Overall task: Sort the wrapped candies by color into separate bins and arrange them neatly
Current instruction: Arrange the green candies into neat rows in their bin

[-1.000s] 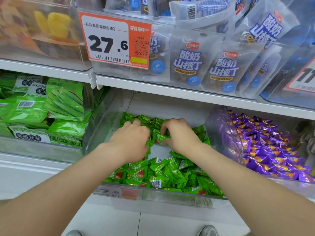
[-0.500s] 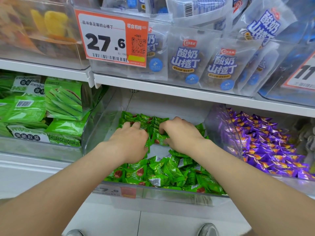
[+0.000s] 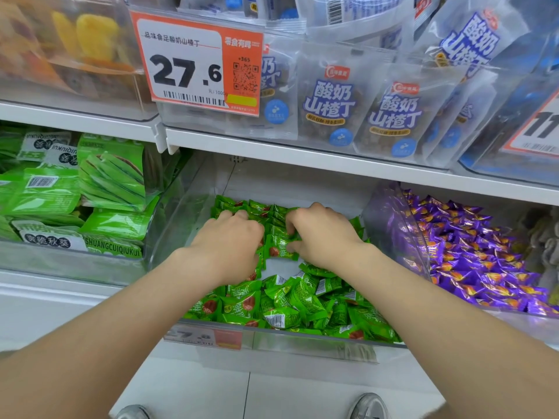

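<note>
Green candies [image 3: 290, 300] lie in the clear middle bin [image 3: 302, 343], beside purple candies [image 3: 472, 261]. My right hand [image 3: 325, 234] pinches one candy [image 3: 279, 249] near the back row. My left hand [image 3: 230, 243] curls onto that row, and I cannot tell if it grips.

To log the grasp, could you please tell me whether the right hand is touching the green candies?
Touching. In the head view the right hand pinches green candies between thumb and curled fingers, with no gap.
</note>
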A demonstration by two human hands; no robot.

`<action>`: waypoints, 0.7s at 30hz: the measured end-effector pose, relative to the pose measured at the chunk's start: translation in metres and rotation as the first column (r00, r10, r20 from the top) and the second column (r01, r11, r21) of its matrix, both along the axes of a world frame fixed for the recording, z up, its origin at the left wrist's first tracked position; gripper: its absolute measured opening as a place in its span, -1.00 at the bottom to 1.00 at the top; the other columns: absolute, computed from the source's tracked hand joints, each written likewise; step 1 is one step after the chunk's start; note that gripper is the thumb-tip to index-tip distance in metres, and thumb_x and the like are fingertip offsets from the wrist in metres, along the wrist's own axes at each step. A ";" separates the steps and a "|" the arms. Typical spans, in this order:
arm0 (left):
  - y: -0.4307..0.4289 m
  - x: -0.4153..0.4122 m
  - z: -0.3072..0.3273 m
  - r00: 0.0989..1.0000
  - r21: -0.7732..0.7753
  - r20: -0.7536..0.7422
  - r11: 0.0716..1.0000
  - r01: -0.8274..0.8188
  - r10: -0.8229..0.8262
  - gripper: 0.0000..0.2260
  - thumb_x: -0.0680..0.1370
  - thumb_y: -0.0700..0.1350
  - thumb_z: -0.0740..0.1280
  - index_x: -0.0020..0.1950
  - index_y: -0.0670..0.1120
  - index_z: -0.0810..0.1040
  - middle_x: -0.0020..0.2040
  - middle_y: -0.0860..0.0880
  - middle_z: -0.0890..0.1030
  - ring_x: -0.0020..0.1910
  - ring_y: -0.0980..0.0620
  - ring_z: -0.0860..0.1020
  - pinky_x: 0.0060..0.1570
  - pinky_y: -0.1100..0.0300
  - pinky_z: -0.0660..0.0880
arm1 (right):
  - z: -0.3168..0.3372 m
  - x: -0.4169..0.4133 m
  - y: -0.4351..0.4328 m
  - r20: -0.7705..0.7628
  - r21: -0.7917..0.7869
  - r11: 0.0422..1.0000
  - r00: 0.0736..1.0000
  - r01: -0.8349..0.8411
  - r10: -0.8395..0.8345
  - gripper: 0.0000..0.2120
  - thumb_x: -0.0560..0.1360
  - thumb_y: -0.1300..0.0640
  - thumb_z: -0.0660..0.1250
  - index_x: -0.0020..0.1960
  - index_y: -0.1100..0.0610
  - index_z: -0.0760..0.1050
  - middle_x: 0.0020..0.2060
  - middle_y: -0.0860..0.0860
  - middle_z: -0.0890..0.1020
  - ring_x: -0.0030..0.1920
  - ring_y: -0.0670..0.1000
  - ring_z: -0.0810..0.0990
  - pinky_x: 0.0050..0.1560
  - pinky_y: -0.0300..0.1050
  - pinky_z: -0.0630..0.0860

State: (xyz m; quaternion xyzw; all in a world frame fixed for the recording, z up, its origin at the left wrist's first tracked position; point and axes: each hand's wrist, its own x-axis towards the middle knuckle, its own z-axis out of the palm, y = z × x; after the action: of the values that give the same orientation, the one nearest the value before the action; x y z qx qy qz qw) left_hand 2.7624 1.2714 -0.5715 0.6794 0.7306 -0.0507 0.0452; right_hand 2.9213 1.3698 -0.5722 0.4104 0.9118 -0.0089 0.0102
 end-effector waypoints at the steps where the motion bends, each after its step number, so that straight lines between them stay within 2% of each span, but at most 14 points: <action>1: 0.000 0.001 0.001 1.000 0.021 0.014 1.000 0.000 0.000 -0.66 0.61 0.04 0.36 0.37 0.03 0.53 0.26 -0.10 0.48 0.29 -0.18 0.46 0.21 -0.08 0.49 | 0.003 0.001 0.001 0.002 0.008 1.000 1.000 0.013 -0.013 -0.66 0.50 -0.10 0.51 0.17 0.02 0.53 0.08 0.12 0.54 0.10 0.24 0.59 0.00 0.00 0.47; 4: -0.001 0.002 0.003 0.998 0.072 0.061 0.997 0.002 -0.006 -0.70 0.59 0.02 0.40 0.30 0.01 0.55 0.22 -0.09 0.50 0.26 -0.16 0.49 0.20 -0.07 0.52 | 0.015 0.007 0.004 -0.076 -0.034 0.998 0.996 0.044 -0.047 -0.72 0.47 -0.14 0.51 0.05 -0.04 0.52 0.07 0.08 0.56 0.14 0.18 0.55 0.12 0.03 0.54; 6: -0.002 0.003 0.004 0.997 0.103 0.079 0.995 0.002 -0.011 -0.73 0.58 -0.01 0.41 0.27 0.01 0.56 0.19 -0.08 0.50 0.23 -0.14 0.50 0.17 -0.05 0.53 | 0.022 0.016 0.006 -0.041 -0.129 0.992 0.999 -0.014 0.009 -0.70 0.40 -0.20 0.54 -0.05 -0.08 0.53 -0.03 -0.02 0.62 0.05 0.04 0.55 0.08 -0.03 0.55; 9: -0.003 0.003 0.004 0.994 0.125 0.111 0.992 0.000 -0.014 -0.78 0.57 -0.05 0.42 0.21 0.01 0.58 0.14 -0.05 0.52 0.18 -0.11 0.53 0.09 0.00 0.54 | 0.025 0.030 -0.001 0.146 -0.306 0.947 0.978 -0.098 0.148 -0.55 0.30 -0.21 0.64 0.08 -0.05 0.64 -0.12 -0.13 0.61 -0.07 -0.06 0.57 -0.04 -0.12 0.55; 11: -0.003 0.003 0.002 0.989 0.137 0.148 0.990 0.005 -0.025 -0.81 0.56 -0.07 0.42 0.17 0.02 0.59 0.12 -0.01 0.55 0.16 -0.09 0.54 0.05 0.03 0.55 | 0.021 0.035 -0.001 0.167 -0.304 0.945 0.970 -0.119 0.176 -0.55 0.34 -0.11 0.65 0.18 -0.07 0.64 -0.13 -0.14 0.57 -0.06 -0.05 0.55 -0.06 -0.15 0.51; 14: -0.001 0.001 0.001 0.969 0.165 0.241 0.986 0.014 -0.054 -0.77 0.55 -0.02 0.46 0.20 0.05 0.60 0.10 0.03 0.59 0.16 -0.04 0.56 0.07 0.08 0.53 | 0.023 0.039 0.009 0.011 -0.205 0.969 0.990 -0.138 0.143 -0.69 0.49 0.00 0.53 0.22 -0.08 0.64 -0.12 -0.13 0.60 0.00 -0.04 0.53 0.05 -0.16 0.52; 16: -0.001 0.003 0.005 0.919 0.176 0.389 0.984 -0.012 -0.059 -0.69 0.53 0.03 0.50 0.26 0.06 0.60 0.11 0.07 0.61 0.11 0.05 0.59 0.10 0.14 0.52 | 0.029 0.042 0.012 -0.210 -0.278 0.955 0.977 -0.104 0.045 -0.73 0.50 0.07 0.52 0.19 -0.08 0.64 -0.04 -0.06 0.68 0.00 -0.01 0.62 0.12 -0.14 0.58; 17: -0.002 0.005 0.009 0.864 0.169 0.501 0.985 -0.040 -0.050 -0.67 0.52 0.06 0.52 0.26 0.06 0.61 0.10 0.10 0.63 0.04 0.11 0.63 0.08 0.16 0.55 | 0.032 0.044 0.010 -0.337 -0.382 0.916 0.941 -0.122 -0.015 -0.74 0.49 0.12 0.54 0.16 -0.04 0.65 -0.01 -0.02 0.71 -0.01 0.02 0.67 0.13 -0.14 0.61; 19: -0.004 0.012 0.016 0.697 0.137 0.716 0.985 -0.102 -0.028 -0.71 0.49 0.08 0.56 0.17 0.05 0.65 0.00 0.11 0.70 -0.12 0.15 0.69 -0.03 0.12 0.64 | 0.036 0.046 0.000 -0.519 -0.547 0.807 0.846 -0.221 -0.121 -0.73 0.47 0.23 0.58 0.13 0.05 0.66 -0.01 0.07 0.73 -0.04 0.07 0.74 0.10 -0.14 0.65; 21: -0.005 0.017 0.021 0.545 0.102 0.838 0.978 -0.180 0.013 -0.72 0.47 0.06 0.59 0.08 -0.02 0.67 -0.17 0.00 0.75 -0.20 0.04 0.73 -0.09 0.05 0.70 | 0.035 0.042 -0.007 -0.592 -0.587 0.773 0.780 -0.241 -0.205 -0.70 0.42 0.24 0.62 0.10 0.05 0.64 -0.04 0.13 0.74 -0.06 0.14 0.76 0.06 -0.04 0.65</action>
State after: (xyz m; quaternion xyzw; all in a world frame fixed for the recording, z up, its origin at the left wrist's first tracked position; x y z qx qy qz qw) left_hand 2.7789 1.2661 -0.5501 0.5820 0.6595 0.3444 0.3282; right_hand 2.9634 1.3633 -0.5367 0.3459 0.8080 -0.4509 -0.1553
